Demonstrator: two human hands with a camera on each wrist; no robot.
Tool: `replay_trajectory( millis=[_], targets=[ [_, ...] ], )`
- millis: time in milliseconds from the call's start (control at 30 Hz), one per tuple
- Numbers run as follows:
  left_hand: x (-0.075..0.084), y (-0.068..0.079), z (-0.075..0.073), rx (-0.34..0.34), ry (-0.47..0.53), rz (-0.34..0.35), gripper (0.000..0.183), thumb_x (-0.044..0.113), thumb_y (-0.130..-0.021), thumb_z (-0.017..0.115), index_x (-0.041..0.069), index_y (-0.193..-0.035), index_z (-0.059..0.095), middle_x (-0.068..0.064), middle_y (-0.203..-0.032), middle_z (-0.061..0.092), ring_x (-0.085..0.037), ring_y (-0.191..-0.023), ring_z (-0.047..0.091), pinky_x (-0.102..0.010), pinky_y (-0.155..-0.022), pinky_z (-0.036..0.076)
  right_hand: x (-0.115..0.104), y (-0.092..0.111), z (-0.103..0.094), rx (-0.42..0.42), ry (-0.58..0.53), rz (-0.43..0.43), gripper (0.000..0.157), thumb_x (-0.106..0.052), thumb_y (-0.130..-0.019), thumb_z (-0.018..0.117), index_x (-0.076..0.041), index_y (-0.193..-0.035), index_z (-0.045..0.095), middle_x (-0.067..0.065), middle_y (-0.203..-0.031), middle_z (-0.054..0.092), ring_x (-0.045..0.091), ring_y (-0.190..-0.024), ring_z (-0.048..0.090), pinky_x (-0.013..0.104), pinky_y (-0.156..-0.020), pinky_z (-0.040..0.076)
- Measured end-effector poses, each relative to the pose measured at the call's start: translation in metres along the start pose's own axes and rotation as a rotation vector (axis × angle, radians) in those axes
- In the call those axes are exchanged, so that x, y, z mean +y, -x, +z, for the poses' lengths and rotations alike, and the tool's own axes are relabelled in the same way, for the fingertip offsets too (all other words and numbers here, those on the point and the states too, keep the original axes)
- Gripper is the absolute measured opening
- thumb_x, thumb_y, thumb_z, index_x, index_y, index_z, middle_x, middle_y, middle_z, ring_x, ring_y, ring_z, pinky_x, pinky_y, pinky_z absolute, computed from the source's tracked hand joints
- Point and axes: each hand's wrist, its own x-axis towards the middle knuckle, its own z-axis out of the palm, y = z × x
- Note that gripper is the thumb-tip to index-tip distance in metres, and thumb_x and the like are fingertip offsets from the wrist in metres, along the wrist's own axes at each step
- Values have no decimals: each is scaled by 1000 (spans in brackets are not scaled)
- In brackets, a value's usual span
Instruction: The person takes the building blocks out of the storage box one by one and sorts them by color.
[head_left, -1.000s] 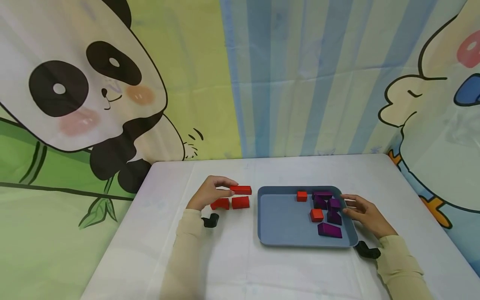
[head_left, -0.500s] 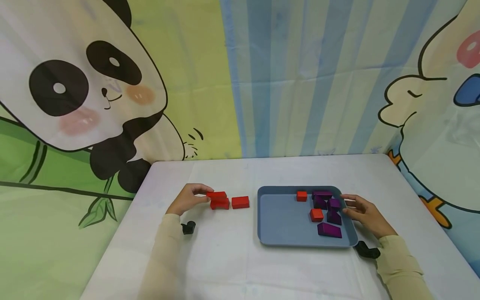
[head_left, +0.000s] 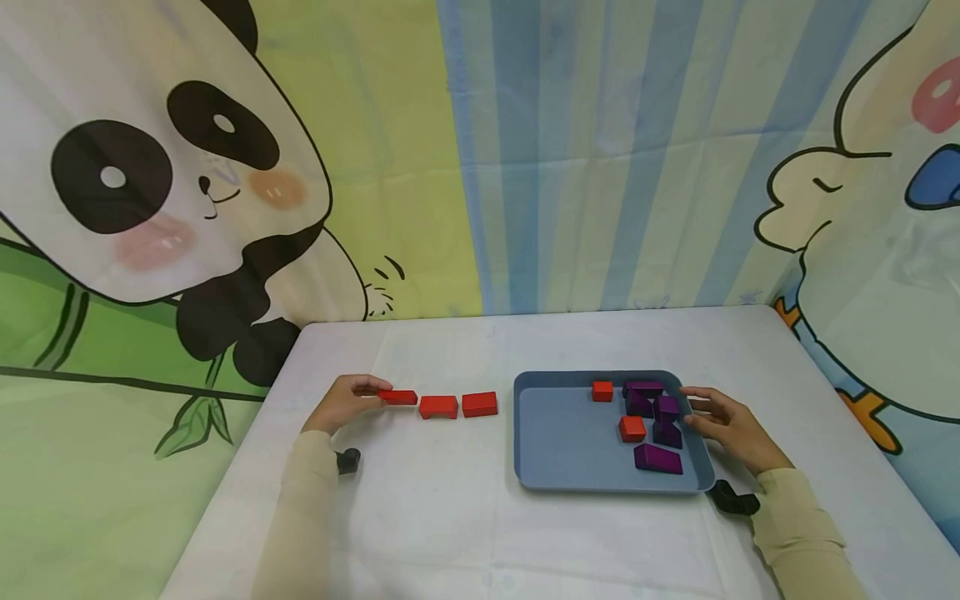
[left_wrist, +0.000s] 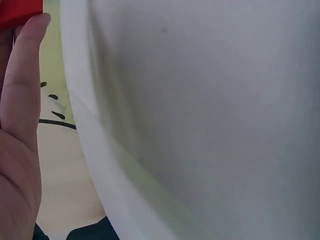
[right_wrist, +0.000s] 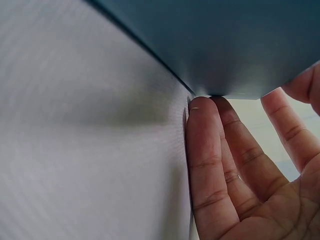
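Observation:
My left hand (head_left: 343, 405) pinches a narrow red block (head_left: 401, 398) by its left end, at the left of the table. Just right of that block, a red arch block (head_left: 438, 407) and a red rectangular block (head_left: 480, 405) form a row with it. The left wrist view catches only a corner of the held block (left_wrist: 20, 11) above a finger. On the other side, my right hand (head_left: 738, 429) touches the right edge of a blue-grey tray (head_left: 562, 477). In the right wrist view its fingers (right_wrist: 206, 160) lie fairly straight against the tray's outer wall (right_wrist: 230, 50).
In the tray, two red cubes (head_left: 602, 391) sit near several purple blocks (head_left: 657, 459), grouped towards its right side. A white cloth covers the table (head_left: 450, 508). Behind it hangs a printed curtain (head_left: 570, 167) with a panda.
My left hand has carried the narrow red block leftward, from above the other two red blocks to the left end of their row. My right hand and the tray have stayed put.

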Motion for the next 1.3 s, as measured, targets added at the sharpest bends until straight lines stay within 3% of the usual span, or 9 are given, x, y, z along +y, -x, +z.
replay_trajectory(
  millis=[200, 400, 633, 800, 933, 1033, 1167, 1300],
  targets=[
    [-7, -3, 3, -36, -11, -40, 28, 2, -93, 77, 1, -120, 79, -10, -115, 76, -25, -106, 64, -31, -88, 56, -1, 0, 1, 2, 0, 8, 61, -22, -112, 64, 4, -161, 40, 45, -153, 45, 64, -136, 51, 65, -101, 56],
    [-7, -5, 5, -41, -43, -58, 26, 0, -93, 77, 0, -120, 78, -12, -113, 75, -25, -101, 63, -30, -84, 56, 0, -1, 0, -3, -4, 15, 62, -22, -112, 64, 4, -162, 39, 44, -154, 45, 64, -136, 50, 67, -103, 55],
    [-4, -4, 5, -76, -13, -58, 44, -2, -94, 74, -1, -138, 69, -19, -134, 71, -30, -116, 67, -30, -93, 59, 0, -1, -1, -3, 2, 24, 62, -23, -112, 64, 5, -162, 38, 45, -154, 43, 65, -136, 49, 71, -105, 51],
    [2, -4, 2, -94, 12, -26, 56, -2, -95, 73, -4, -149, 60, -23, -147, 64, -38, -131, 64, -41, -107, 57, -1, 0, -1, -5, 1, 30, 63, -24, -112, 64, 4, -162, 38, 44, -155, 43, 65, -137, 49, 72, -105, 50],
    [12, -6, 2, -35, -15, -28, 57, 4, -100, 72, -3, -154, 55, -24, -151, 61, -42, -142, 55, -54, -118, 47, -1, 0, -2, -5, 0, 26, 63, -24, -112, 64, 4, -162, 38, 45, -155, 43, 65, -137, 49, 71, -105, 51],
    [22, -7, 4, 38, -59, -10, 56, 9, -103, 73, -1, -154, 55, -23, -152, 61, -42, -145, 52, -57, -122, 42, -1, 0, -2, -4, 2, 24, 63, -24, -112, 64, 4, -162, 38, 45, -155, 43, 65, -137, 49, 71, -104, 52],
    [39, -3, 11, 109, -76, 64, 53, 12, -102, 76, 0, -151, 60, -23, -150, 62, -43, -145, 53, -56, -125, 38, 0, -1, -1, -8, -4, 22, 63, -23, -112, 64, 4, -162, 38, 44, -155, 43, 65, -137, 48, 71, -105, 52],
    [60, 1, 20, 125, -36, 144, 50, 14, -101, 79, 3, -148, 65, -21, -148, 65, -41, -143, 55, -54, -124, 39, 1, -1, 0, -7, -19, 18, 62, -23, -112, 64, 3, -162, 39, 44, -155, 44, 64, -138, 49, 70, -105, 52]
  ],
)
